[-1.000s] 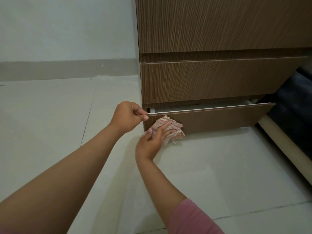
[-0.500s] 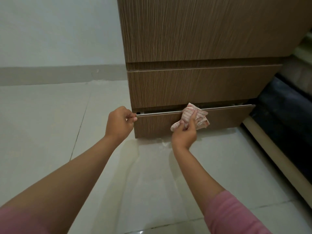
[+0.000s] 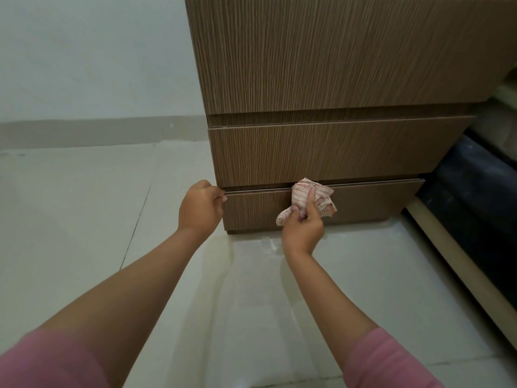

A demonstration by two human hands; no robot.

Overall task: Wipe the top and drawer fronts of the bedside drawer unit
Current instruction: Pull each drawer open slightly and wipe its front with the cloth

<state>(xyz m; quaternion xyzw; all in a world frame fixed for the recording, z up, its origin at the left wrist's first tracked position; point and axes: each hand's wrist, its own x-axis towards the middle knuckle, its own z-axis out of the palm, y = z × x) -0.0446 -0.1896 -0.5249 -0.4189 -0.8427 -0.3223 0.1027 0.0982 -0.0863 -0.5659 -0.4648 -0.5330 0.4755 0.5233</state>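
Observation:
A brown wood-grain bedside drawer unit [image 3: 321,65] stands on the floor with three drawer fronts. The bottom drawer [image 3: 372,203] is nearly flush with the unit. My left hand [image 3: 200,207] pinches the top left corner of that drawer front. My right hand [image 3: 303,226] grips a crumpled white cloth with red stripes [image 3: 303,196], pressed against the bottom drawer's upper edge near its middle. The unit's top is out of view.
Pale floor tiles [image 3: 84,219] spread to the left and in front of the unit. A white wall with a grey skirting [image 3: 98,130] runs behind. A dark bed base with a light wooden rail [image 3: 458,264] lies close on the right.
The bottom drawer has slid from pulled out to almost closed. My right hand has carried the cloth from the drawer's left end to its middle, up at the top edge.

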